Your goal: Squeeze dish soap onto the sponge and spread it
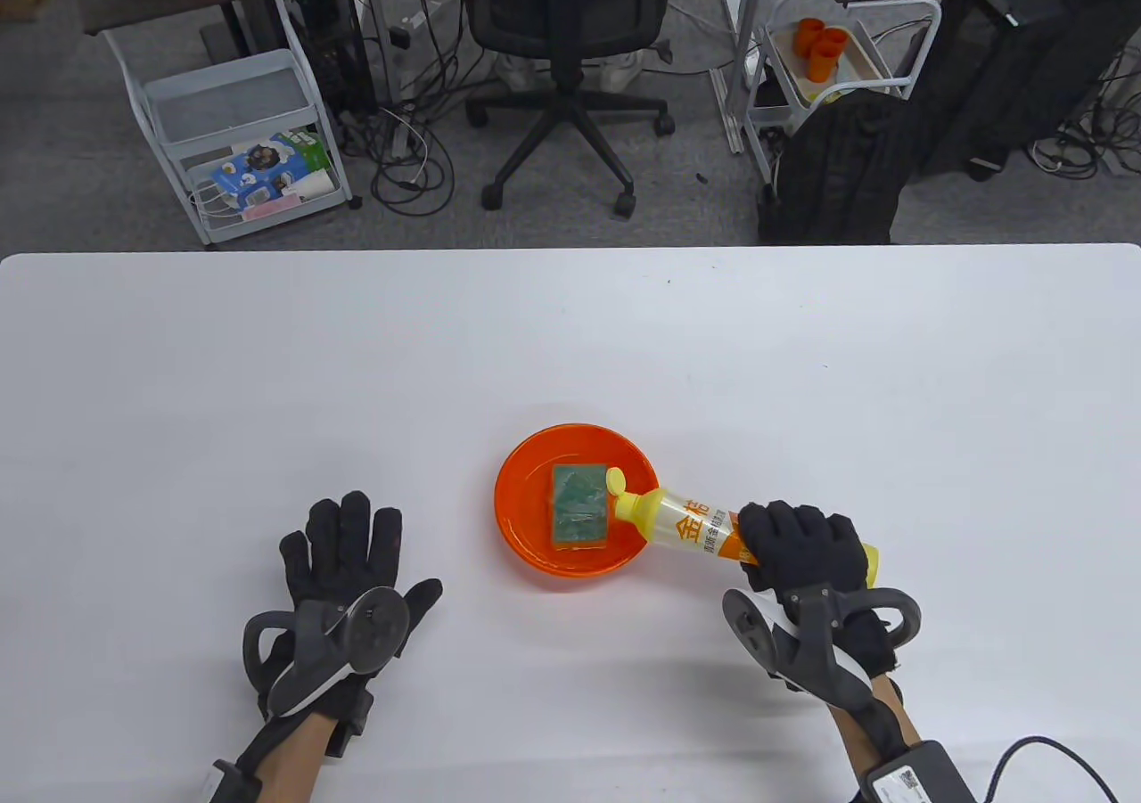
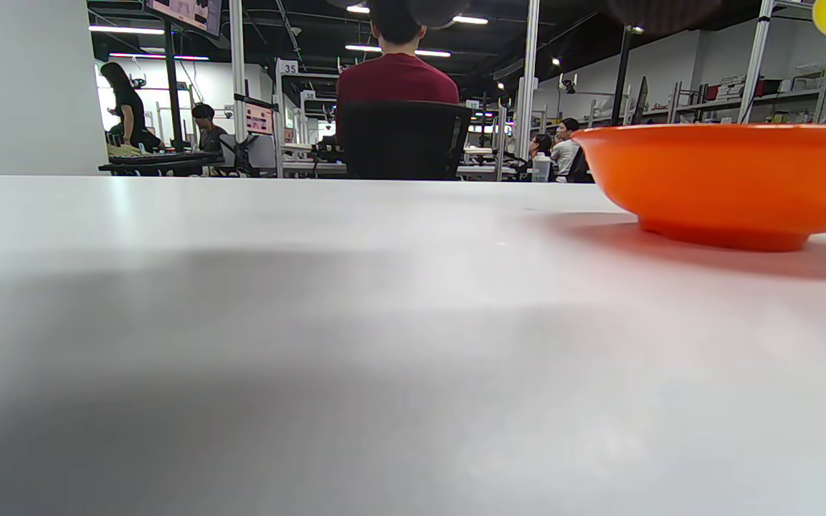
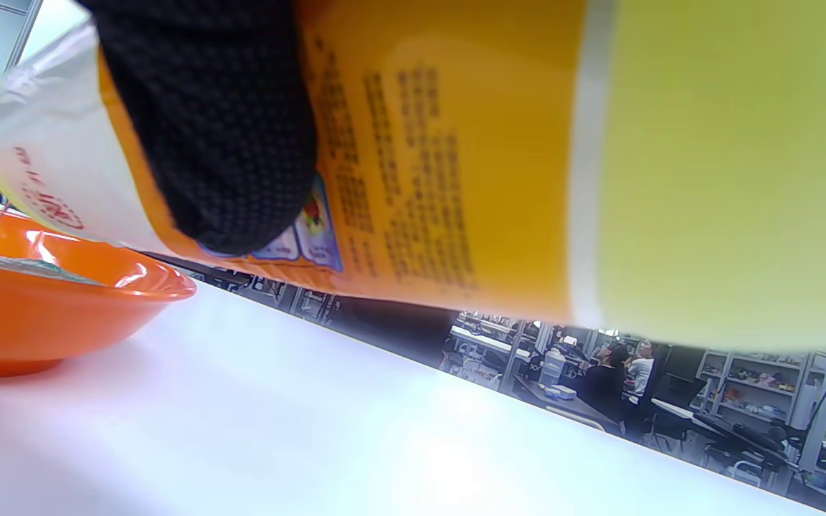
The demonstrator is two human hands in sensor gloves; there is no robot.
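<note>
A green sponge (image 1: 578, 507) lies in an orange bowl (image 1: 526, 518) near the table's front centre. My right hand (image 1: 802, 546) grips a yellow and orange dish soap bottle (image 1: 691, 528) around its body and holds it tipped, its open flip cap (image 1: 617, 480) over the sponge's right edge. In the right wrist view the bottle (image 3: 456, 158) fills the top, a gloved finger (image 3: 219, 122) wraps it, and the bowl (image 3: 40, 308) sits at left. My left hand (image 1: 352, 571) rests flat on the table, fingers spread, left of the bowl and empty. The left wrist view shows the bowl's side (image 2: 728, 183).
The white table (image 1: 267, 375) stretches wide around the bowl. Beyond its far edge stand an office chair (image 1: 570, 54), a white cart (image 1: 241, 135) at left and a cart with orange cups (image 1: 824, 45) at right.
</note>
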